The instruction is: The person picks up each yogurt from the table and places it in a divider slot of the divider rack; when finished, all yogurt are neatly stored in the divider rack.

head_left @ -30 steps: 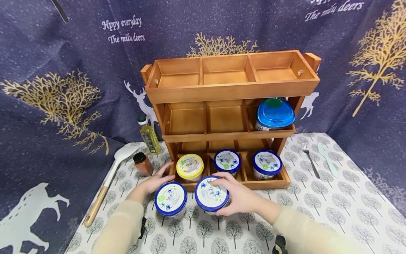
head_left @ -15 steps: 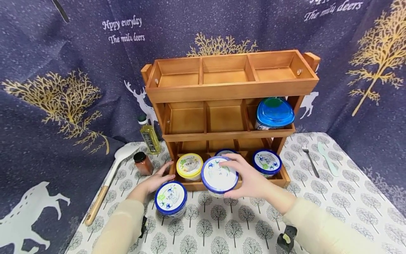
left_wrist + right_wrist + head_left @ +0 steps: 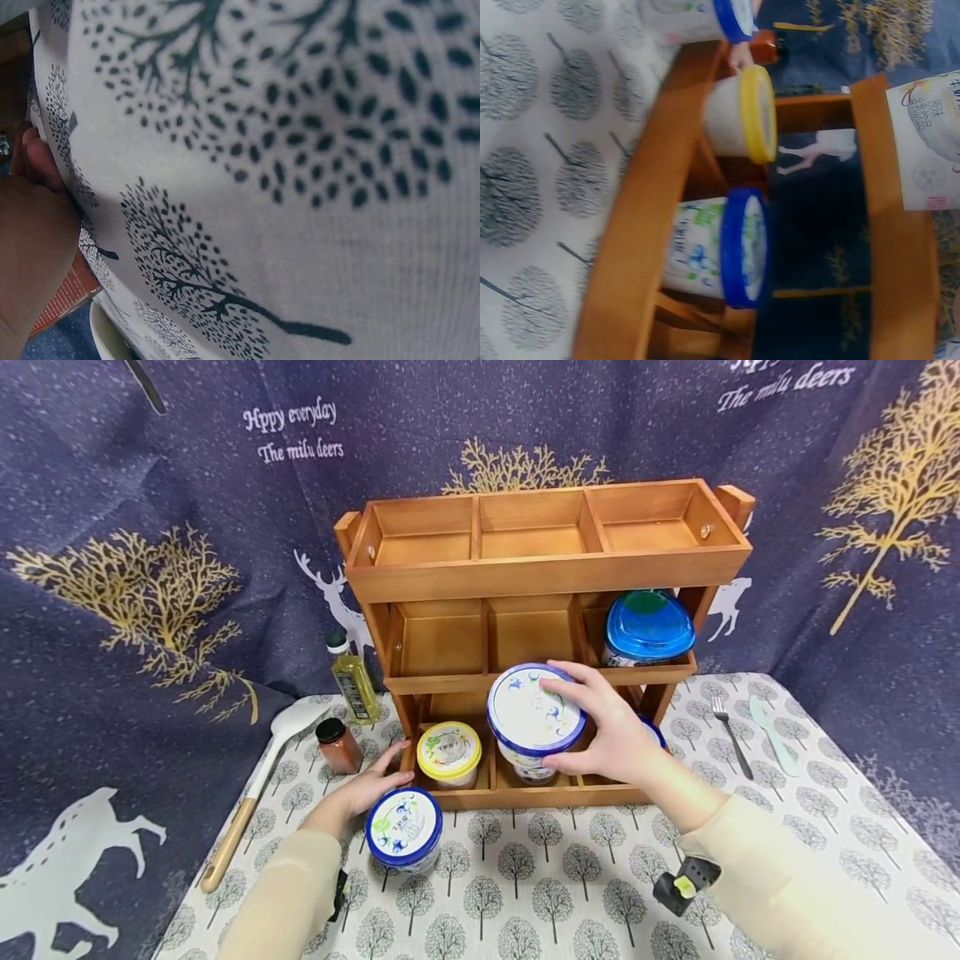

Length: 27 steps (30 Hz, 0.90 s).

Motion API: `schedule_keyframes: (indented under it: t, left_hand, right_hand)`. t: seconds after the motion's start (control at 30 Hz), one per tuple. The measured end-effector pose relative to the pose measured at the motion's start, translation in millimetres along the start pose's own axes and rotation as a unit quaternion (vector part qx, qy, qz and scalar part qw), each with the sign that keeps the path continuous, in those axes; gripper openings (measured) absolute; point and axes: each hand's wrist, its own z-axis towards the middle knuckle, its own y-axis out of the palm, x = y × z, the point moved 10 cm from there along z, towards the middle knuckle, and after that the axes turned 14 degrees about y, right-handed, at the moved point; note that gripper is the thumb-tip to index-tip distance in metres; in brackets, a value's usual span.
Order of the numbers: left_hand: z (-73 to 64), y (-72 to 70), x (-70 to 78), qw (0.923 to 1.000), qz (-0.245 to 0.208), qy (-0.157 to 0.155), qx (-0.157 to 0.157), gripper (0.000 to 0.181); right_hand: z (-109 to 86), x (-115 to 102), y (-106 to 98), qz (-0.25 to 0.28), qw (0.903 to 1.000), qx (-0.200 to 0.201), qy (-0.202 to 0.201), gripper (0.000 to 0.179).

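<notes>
My right hand point(image 3: 613, 727) holds a white tub with a blue lid point(image 3: 536, 710) from its right side, thumb in front and fingers over the lid. The tub is tilted and raised before the rack's lower middle compartment, overlapping another blue-lidded tub point(image 3: 703, 247) that stands there. At the bottom left corner of the wooden rack point(image 3: 547, 578), my left hand point(image 3: 366, 792) grips the edge, thumb at the front. Beside that hand, a blue-lidded tub point(image 3: 405, 827) stands on the cloth. A yellow-lidded tub point(image 3: 448, 752) sits in the lower left compartment.
A larger blue-lidded container point(image 3: 649, 631) occupies the middle tier's right compartment. Left of the rack are an oil bottle point(image 3: 354, 685), a red jar point(image 3: 339, 748) and a wooden-handled spatula point(image 3: 255, 789). A fork point(image 3: 733, 735) and a pale green knife point(image 3: 775, 735) lie to the right.
My right hand has lifted the blue-lidded tub off the cloth, up and to the right, toward the rack's middle. The left hand stays at the rack's corner.
</notes>
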Motion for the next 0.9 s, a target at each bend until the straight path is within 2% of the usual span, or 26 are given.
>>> schedule_keyframes:
  t: [0.17,0.33,0.53,0.7,0.9]
  left_hand:
    - [-0.4,-0.2,0.1,1.0000,-0.002,-0.001,-0.002,0.073]
    - [-0.7,-0.2,5.1,0.9998,0.007,0.016,-0.004,0.072]
    - [-2.3,-1.2,5.6,0.9997,0.017,0.016,-0.001,0.072]
    - [-0.6,0.3,3.3,0.9999,0.013,0.009,-0.001,0.072]
    - [-1.1,-0.2,2.7,1.0000,0.003,0.005,0.002,0.072]
  right_hand:
    - [8.2,-3.3,-12.7,-0.005,0.9998,0.018,0.003,0.087]
    - [13.1,-5.6,-19.8,-0.015,0.9995,0.029,-0.001,0.090]
    - [18.5,-11.4,-24.7,-0.013,0.9983,0.040,-0.041,0.085]
    - [23.4,-14.2,-27.5,-0.042,0.9942,0.069,-0.071,0.091]
    - [28.6,-10.5,-27.7,-0.060,0.9900,0.108,-0.068,0.098]
